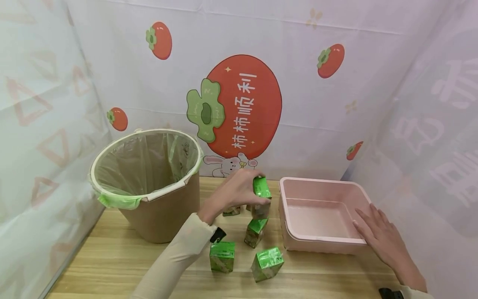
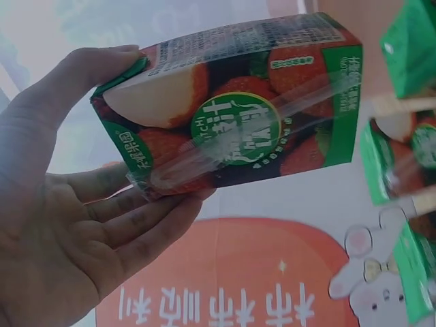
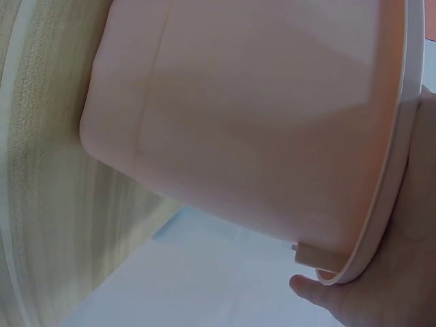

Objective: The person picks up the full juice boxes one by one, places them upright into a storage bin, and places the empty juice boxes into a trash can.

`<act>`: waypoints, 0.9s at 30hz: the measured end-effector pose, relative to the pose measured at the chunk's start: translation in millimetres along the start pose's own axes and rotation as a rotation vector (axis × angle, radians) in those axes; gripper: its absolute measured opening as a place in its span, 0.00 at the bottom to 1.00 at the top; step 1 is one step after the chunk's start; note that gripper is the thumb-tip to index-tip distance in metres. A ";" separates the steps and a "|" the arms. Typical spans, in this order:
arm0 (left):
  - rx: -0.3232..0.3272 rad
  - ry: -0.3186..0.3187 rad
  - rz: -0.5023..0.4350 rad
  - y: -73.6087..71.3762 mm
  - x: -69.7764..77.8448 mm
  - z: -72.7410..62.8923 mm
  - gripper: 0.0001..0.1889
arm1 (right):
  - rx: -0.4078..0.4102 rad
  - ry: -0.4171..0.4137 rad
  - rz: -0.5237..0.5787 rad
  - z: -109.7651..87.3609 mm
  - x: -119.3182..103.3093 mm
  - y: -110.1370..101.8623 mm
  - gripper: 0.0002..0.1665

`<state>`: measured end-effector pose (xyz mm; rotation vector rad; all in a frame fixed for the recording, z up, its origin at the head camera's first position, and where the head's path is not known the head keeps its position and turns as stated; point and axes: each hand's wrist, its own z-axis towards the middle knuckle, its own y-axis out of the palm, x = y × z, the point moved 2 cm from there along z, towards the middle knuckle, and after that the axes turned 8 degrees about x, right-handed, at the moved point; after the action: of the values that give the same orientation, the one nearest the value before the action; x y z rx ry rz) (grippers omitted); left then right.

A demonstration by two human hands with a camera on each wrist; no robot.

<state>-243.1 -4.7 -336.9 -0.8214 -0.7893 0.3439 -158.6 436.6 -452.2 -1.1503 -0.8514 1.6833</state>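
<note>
My left hand (image 1: 239,189) holds a lychee drink carton (image 1: 261,189) by its top end, above the table. In the left wrist view, the thumb lies on one side of the carton (image 2: 238,116) and the fingers on the other. Nearby stand several like cartons with green tops, among them a front right carton (image 1: 267,263), a front left carton (image 1: 222,256) and a middle carton (image 1: 255,232). Another carton (image 1: 231,211) is partly hidden behind my left hand. My right hand (image 1: 382,236) rests with extended fingers over the right rim of a pink plastic basin (image 1: 321,240).
A brown bin (image 1: 164,222) lined with a clear bag stands on the left of the wooden table (image 1: 93,265). Printed white sheets (image 1: 306,124) enclose the back and sides. The pink basin's inside shows no contents.
</note>
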 end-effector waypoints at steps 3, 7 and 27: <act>0.002 0.039 -0.023 5.8 7.9 13.9 0.31 | -0.002 0.001 -0.015 -0.1 1.1 0.5 0.35; 0.006 0.078 -0.070 17.9 20.5 32.2 0.30 | -0.005 0.000 -0.026 0.0 1.4 0.5 0.35; -0.177 0.028 0.010 114.1 53.8 64.8 0.25 | -0.030 0.029 -0.038 1.7 -0.7 1.8 0.36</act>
<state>-252.8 132.9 -370.0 -0.9946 -0.7977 0.2736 -160.6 435.2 -453.0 -1.1694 -0.8774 1.6241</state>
